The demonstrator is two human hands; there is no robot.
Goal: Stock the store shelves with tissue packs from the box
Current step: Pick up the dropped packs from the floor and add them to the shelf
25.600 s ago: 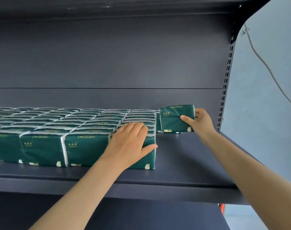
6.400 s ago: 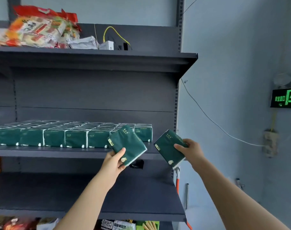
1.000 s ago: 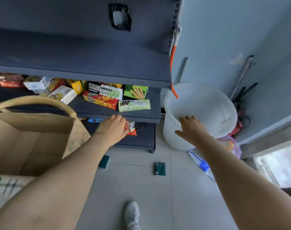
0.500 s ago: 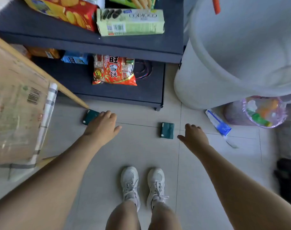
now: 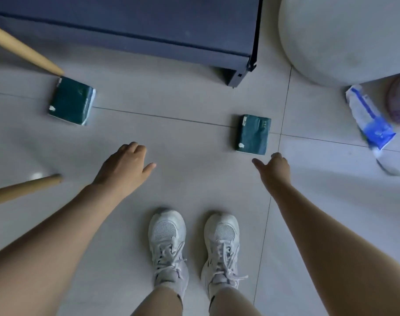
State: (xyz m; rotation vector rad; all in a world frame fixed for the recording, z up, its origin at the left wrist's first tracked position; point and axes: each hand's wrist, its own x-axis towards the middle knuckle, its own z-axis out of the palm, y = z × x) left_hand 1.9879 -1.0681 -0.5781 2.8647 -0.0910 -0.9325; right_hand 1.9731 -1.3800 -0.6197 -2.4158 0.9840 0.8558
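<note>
Green-wrapped left tissue pack (image 5: 71, 103) lies flat on the tiled floor (image 5: 194, 190), ahead of the left hand (image 5: 126, 166) and off to its left, well apart; left hand empty, fingers loosely curled, thumb out; right tissue pack (image 5: 253, 134) (same green wrap, flat too) lies just ahead of the right hand (image 5: 274, 167), near its thumb, not touching; right hand empty, relaxed, thumb sticking inward; cardboard box (image 5: 23, 51) shows only as tan edges left of the left hand; dark shelf base (image 5: 148, 26) beyond both hands; white bin (image 5: 342, 37) and blue-and-white wrapper (image 5: 370, 117) ahead-right of the right hand; white sneakers (image 5: 167, 236) behind, between the forearms.
</note>
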